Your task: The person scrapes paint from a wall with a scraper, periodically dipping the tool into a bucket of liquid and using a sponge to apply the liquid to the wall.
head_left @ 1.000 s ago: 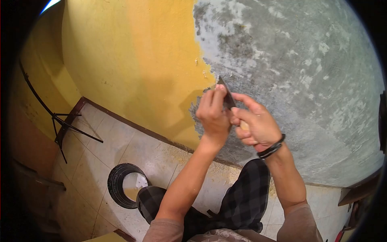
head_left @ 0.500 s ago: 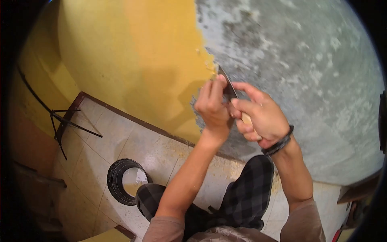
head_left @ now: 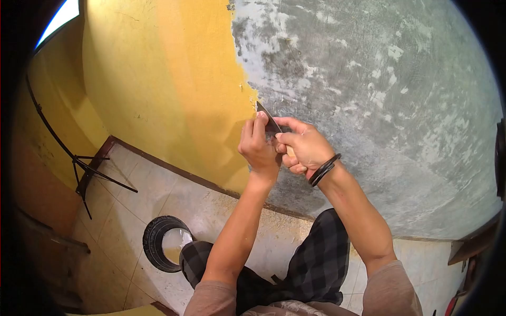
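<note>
My right hand [head_left: 307, 147] is wrapped round the pale handle of a scraper [head_left: 269, 119], its index finger stretched along the dark blade. The blade tip meets the ragged edge of the yellow paint [head_left: 200, 79], where bare grey wall [head_left: 358, 95] begins. My left hand [head_left: 258, 145] is closed beside the blade, fingers curled and fingertips against it near the tip. Whether the left hand pinches the blade or only presses on it is hard to see. Small flakes of paint cling at the edge above the tip.
A black bucket [head_left: 153, 243] with pale liquid stands on the tiled floor [head_left: 118, 226] by my left knee. At the left is a black tripod stand [head_left: 84, 163]. Yellowish scrapings [head_left: 287, 224] lie along the wall's foot. A wooden piece [head_left: 469, 247] sits at the lower right.
The view has shifted, so both hands and the scraper appear lower and further left. The grip looks the same, and the blade stays at the paint edge.
</note>
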### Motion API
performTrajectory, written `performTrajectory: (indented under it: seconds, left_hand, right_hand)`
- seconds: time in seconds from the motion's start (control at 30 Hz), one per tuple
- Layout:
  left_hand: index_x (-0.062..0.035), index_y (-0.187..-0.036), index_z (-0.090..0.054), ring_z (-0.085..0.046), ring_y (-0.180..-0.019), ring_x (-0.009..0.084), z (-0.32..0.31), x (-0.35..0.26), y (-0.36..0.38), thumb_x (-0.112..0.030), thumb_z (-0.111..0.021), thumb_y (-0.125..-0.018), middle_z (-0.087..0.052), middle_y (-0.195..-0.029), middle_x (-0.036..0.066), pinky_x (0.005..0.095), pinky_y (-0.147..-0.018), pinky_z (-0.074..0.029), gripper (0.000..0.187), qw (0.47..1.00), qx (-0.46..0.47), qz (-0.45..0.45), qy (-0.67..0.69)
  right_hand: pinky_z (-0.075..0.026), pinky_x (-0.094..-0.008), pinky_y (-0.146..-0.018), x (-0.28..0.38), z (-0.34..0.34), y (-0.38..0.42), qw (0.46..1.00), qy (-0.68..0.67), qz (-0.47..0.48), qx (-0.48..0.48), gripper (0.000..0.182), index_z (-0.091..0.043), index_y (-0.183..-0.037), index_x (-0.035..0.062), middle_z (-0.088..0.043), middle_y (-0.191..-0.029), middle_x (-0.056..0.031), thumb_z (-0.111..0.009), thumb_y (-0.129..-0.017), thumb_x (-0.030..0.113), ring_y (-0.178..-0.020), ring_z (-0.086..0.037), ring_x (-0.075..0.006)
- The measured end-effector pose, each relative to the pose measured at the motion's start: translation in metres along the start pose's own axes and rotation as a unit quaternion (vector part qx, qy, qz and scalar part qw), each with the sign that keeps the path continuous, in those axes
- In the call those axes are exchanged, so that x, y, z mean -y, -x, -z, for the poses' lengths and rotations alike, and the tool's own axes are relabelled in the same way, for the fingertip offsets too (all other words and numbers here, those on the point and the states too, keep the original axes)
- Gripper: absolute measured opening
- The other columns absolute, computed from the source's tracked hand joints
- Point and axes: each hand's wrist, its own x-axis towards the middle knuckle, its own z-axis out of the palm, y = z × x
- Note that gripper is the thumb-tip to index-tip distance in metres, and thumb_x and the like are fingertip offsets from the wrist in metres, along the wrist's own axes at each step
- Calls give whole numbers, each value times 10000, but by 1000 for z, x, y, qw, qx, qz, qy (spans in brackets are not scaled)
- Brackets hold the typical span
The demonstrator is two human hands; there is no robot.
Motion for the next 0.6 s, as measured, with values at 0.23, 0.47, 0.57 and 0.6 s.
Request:
performTrajectory:
  seconds: [0.23,0.47,0.57,0.6]
  left_hand:
    - [-13,-895,-612,-576,-658,290,-2,-2,12,-108,-616,-794,-551,-705,125,364,-562,-442,139,999,18,-27,31]
    - [-13,-915,-620,-575,-641,283,-4,7,15,-212,-645,-787,-555,-707,120,354,-543,-452,239,999,12,-4,32]
    - [-13,-910,-622,-565,-621,267,-7,15,9,-261,-646,-796,-552,-695,112,346,-521,-442,274,998,-30,-55,-8]
    - [-14,-909,-622,-565,-625,272,2,17,8,-261,-639,-802,-553,-697,112,348,-527,-442,269,999,-8,-42,-11]
  right_hand:
    - [-241,-214,-318,-6,3,17,1000,-22,10,-11,445,-414,-1343,53,-485,-724,-26,-473,-903,76,-423,-358,-47]
    - [-238,-207,-329,-6,4,15,1000,-1,-2,-23,468,-405,-1350,34,-484,-716,-22,-503,-895,82,-437,-363,-46]
    - [-247,-214,-333,-9,-4,-7,1000,-7,12,-9,469,-406,-1348,29,-484,-714,-22,-503,-892,79,-441,-370,-53]
    - [-252,-217,-335,-13,-4,-8,1000,-16,11,-13,468,-407,-1347,28,-484,-715,-22,-500,-891,75,-442,-374,-57]
